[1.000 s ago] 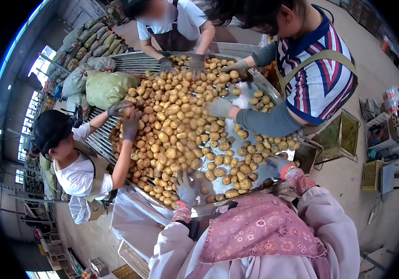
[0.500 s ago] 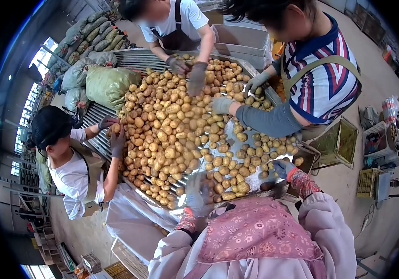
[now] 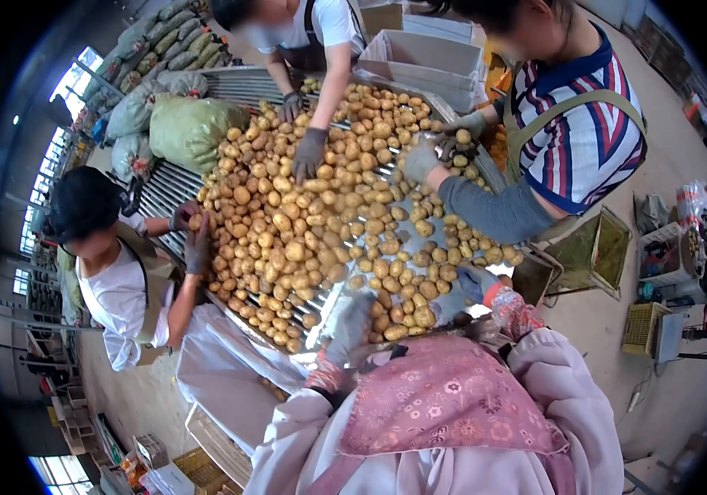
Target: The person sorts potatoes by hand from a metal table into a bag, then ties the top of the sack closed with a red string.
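Many potatoes [image 3: 279, 223] lie piled across the slatted metal sorting table [image 3: 164, 194]. My left hand [image 3: 350, 326], in a grey glove, is at the near edge, stretched out and blurred, beside several potatoes on its right. My right hand [image 3: 476, 285], in a bluish glove with a red patterned cuff, is at the right end of the near potatoes. Its fingers are partly smeared, so I cannot see whether it grips a potato. Between my hands a small group of potatoes [image 3: 403, 309] rests on the shiny metal surface.
Three co-workers with gloved hands [image 3: 311, 155] reach into the pile from the left, far side and right. A full green sack [image 3: 197, 144] rests on the table's far left. Pale bins [image 3: 424, 66] stand behind, and a metal-framed container [image 3: 593, 252] is at the right.
My left hand has shifted slightly up, and my right hand has moved left over the potatoes. The far co-worker's hands have spread apart. The whole view has shifted slightly.
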Motion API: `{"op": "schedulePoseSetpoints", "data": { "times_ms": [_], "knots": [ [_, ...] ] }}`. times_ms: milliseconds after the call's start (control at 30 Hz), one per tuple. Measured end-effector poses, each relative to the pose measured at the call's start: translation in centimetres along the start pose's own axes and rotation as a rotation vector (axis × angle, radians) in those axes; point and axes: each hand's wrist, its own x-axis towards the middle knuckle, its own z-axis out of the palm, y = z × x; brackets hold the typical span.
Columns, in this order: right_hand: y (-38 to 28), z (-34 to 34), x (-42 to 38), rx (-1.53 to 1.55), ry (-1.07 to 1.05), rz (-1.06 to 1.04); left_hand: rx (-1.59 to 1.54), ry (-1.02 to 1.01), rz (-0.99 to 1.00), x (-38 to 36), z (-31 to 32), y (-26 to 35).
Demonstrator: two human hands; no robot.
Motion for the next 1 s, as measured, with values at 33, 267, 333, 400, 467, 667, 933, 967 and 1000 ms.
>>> {"op": "schedulePoseSetpoints", "data": {
  "times_ms": [33,267,333,400,467,667,933,967,1000],
  "knots": [
    [0.3,1.4,0.2,0.156,-0.007,-0.007,-0.105,0.013,-0.041,0.2,-0.2,0.4],
    [1.6,0.1,-3.1,-0.114,-0.314,-0.250,-1.071,-0.359,-0.408,-1.2,-0.1,3.5],
    [4.7,1.0,-4.1,0.028,-0.263,-0.048,-1.143,-0.292,-0.403,-2.1,1.1,5.6],
    [11.3,5.5,-4.9,0.297,-0.128,0.131,-1.160,-0.224,-0.406,-2.3,1.4,5.6],
    [7.1,2.3,-4.3,0.320,-0.101,0.127,-1.151,-0.184,-0.394,-2.3,1.9,5.7],
    [3.5,1.3,-5.6,0.136,-0.104,-0.162,-1.198,-0.176,-0.409,-2.0,2.9,7.1],
    [4.3,1.4,-5.4,0.289,-0.092,0.125,-1.244,-0.143,-0.397,-2.0,2.6,5.9],
    [4.4,1.9,-5.5,0.247,-0.062,0.073,-1.264,-0.141,-0.411,-2.1,2.6,5.9],
    [3.8,1.8,-5.5,0.246,-0.065,0.073,-1.267,-0.140,-0.411,-2.1,2.6,5.9]
  ]
}}
